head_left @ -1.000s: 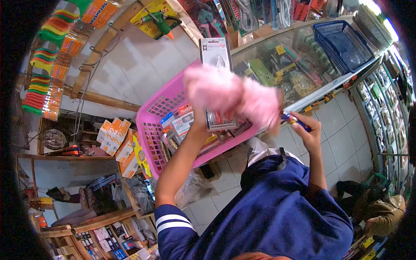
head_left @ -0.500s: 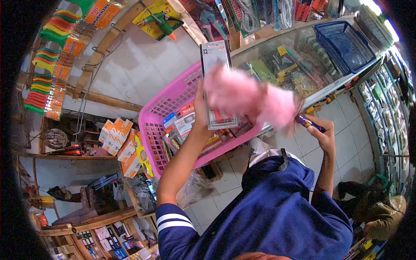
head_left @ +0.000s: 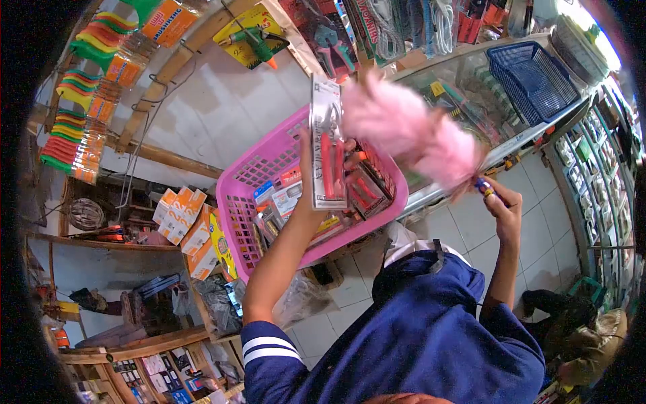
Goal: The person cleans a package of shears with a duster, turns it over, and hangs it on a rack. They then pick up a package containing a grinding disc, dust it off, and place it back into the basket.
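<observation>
My left hand (head_left: 313, 198) grips a blister pack (head_left: 328, 151) with a red-handled tool inside, held upright over the pink basket (head_left: 313, 252). Packaged goods, among them a red pack (head_left: 368, 194), lie in the basket. In my right hand (head_left: 503, 207) is the dark blue handle of a pink fluffy duster (head_left: 410, 128). The duster's head is blurred and reaches up and left, close to the pack's right edge and above the glass counter. Most of my left fingers are hidden behind the pack.
A blue basket (head_left: 531, 81) stands on the glass counter (head_left: 471, 158) at upper right. Brushes (head_left: 70, 128) hang at the left above wooden shelves (head_left: 155, 343). A drill-shaped item (head_left: 250, 40) hangs on the wall. Brown fabric (head_left: 592, 343) shows at lower right.
The duster head has swung right, off the front of the pack. The pack has turned and shifted slightly left and down, and its red tool now shows. My right hand has moved slightly.
</observation>
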Tool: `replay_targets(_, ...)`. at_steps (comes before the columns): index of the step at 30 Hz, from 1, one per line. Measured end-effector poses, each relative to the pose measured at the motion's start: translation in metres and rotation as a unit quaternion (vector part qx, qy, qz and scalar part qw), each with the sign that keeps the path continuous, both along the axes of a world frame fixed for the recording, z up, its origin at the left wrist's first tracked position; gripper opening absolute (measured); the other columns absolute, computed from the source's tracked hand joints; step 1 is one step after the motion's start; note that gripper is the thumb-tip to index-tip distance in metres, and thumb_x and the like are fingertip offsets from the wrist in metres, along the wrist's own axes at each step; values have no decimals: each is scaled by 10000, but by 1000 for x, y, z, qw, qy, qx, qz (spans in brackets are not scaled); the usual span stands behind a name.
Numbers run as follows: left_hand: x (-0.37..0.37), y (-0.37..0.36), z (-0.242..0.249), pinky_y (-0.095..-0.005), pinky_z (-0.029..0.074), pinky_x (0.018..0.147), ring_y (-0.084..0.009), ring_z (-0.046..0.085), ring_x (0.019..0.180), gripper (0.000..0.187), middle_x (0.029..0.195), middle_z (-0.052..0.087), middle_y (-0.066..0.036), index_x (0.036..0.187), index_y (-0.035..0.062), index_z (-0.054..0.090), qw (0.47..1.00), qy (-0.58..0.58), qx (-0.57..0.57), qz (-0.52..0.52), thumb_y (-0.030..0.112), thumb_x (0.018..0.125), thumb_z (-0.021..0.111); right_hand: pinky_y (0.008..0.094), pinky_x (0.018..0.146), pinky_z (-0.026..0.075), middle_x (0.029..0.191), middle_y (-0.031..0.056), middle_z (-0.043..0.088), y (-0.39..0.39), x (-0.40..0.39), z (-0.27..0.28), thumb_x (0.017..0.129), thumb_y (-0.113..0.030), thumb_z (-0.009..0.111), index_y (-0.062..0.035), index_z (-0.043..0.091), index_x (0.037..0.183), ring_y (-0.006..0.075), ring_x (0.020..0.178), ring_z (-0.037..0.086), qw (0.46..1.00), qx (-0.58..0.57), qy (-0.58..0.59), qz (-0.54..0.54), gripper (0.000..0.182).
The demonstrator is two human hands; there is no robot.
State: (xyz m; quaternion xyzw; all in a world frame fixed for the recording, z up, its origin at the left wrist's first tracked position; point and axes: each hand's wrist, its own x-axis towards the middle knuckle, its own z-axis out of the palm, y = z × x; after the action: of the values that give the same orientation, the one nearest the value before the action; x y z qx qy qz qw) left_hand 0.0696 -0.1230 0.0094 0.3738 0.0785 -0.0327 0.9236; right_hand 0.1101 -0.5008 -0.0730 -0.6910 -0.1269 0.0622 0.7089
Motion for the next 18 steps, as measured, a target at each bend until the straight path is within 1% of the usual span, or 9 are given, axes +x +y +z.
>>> replay_targets(2,6,10,-22,-252,462,530,-101,545,706,551,874,559,-30,1052,108,526,996,-69,23,-47,638,924,452,203,486,242,673,-34,492,2,1,-4,846,-302,646,49,629,1204,39,552,378,997,51,21,-47,501)
replay_targets(3,8,13,-28,-230,437,497,-84,526,672,515,851,551,-19,1029,114,523,992,-103,34,-71,617,926,478,210,483,227,663,-49,449,3,1,-4,880,-265,614,40,602,1245,37,548,353,997,54,15,-59,476)
replay_targets(6,4,2,-21,-206,434,470,-67,525,626,441,810,546,3,1013,107,514,997,-51,61,-14,533,917,571,206,487,221,669,-51,440,7,0,2,896,-229,599,40,600,1248,31,549,341,995,22,11,-101,444)
replay_targets(7,4,-2,-18,-210,474,478,-87,565,613,353,817,580,8,1000,108,516,999,-27,38,8,440,926,608,205,488,220,666,-54,433,9,-3,5,901,-223,594,43,598,1249,30,547,336,994,21,14,-104,438)
replay_targets(10,-3,-14,0,-234,529,535,-108,627,675,312,919,647,-32,1037,98,550,980,46,175,85,397,950,574,202,488,216,663,-58,416,9,-2,10,914,-209,584,51,585,1259,29,541,323,994,33,16,-108,431)
replay_targets(11,0,-10,4,-287,570,617,-174,670,774,371,1026,674,-89,1116,90,580,985,72,140,64,419,969,490,201,487,215,665,-57,413,7,-1,8,916,-207,582,54,576,1266,29,539,321,993,44,16,-106,437)
replay_targets(14,5,-16,11,-296,514,738,-162,592,747,643,987,671,-87,1216,81,566,997,35,49,39,626,935,373,194,488,225,693,-40,459,5,-1,8,912,-189,594,61,560,1281,30,549,346,989,106,25,-103,447)
replay_targets(17,3,-3,7,-373,539,797,-248,634,828,697,1118,659,-148,1224,58,558,996,3,-83,-33,650,926,341,195,487,231,714,-23,487,9,-1,4,913,-191,595,68,547,1292,33,556,358,975,172,35,-132,461)
replay_targets(18,0,-6,13,-404,542,813,-266,645,864,686,1091,662,-151,1230,57,558,996,7,-79,-28,636,931,343,197,486,232,718,-19,489,12,-2,1,916,-195,592,71,542,1295,35,556,357,969,192,38,-148,466)
